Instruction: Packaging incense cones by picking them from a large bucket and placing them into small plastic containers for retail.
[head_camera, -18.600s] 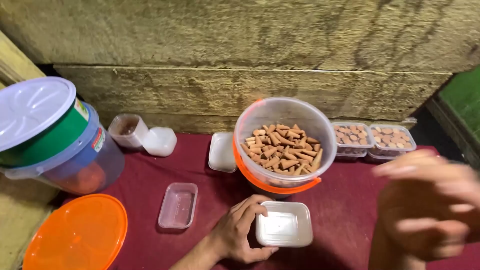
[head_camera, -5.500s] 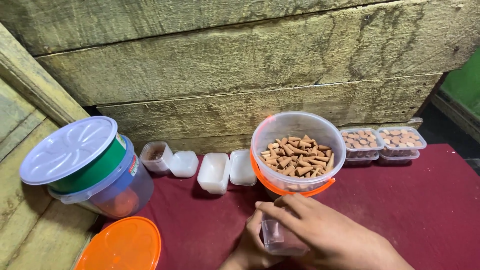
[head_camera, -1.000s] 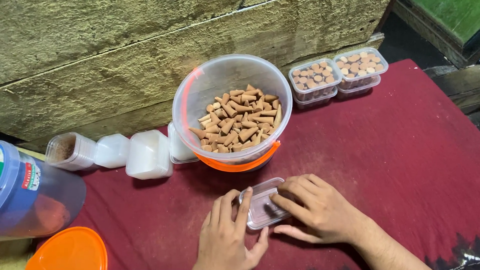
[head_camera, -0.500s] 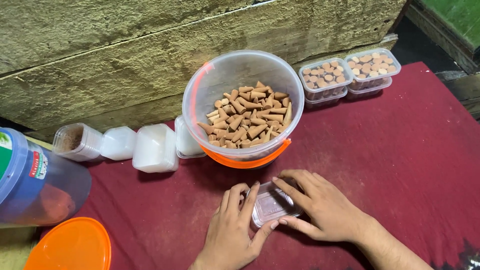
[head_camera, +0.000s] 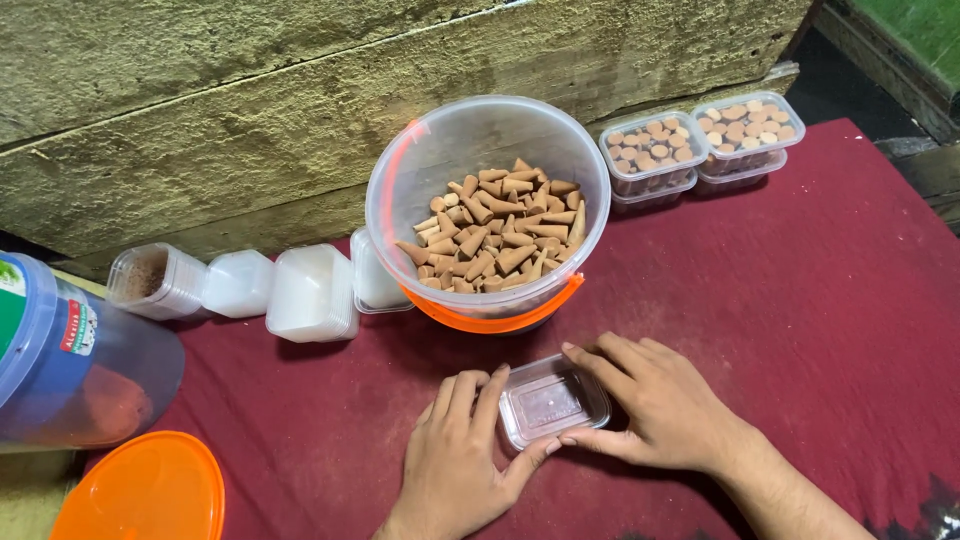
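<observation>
Covering the floor (head_camera: 820, 300): dark red cloth (head_camera: 300, 420).

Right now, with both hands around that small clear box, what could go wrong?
The empty small clear box is light and only pinched at its edges by the left hand and right hand, so it might slide on the red cloth. The tub of cones stands just behind; a knock might spill it.

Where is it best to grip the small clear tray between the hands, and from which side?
Probably by the two short ends of the small clear tray, pinched from above: it lies flat and open on the red cloth, left hand and right hand already flanking it.
</observation>
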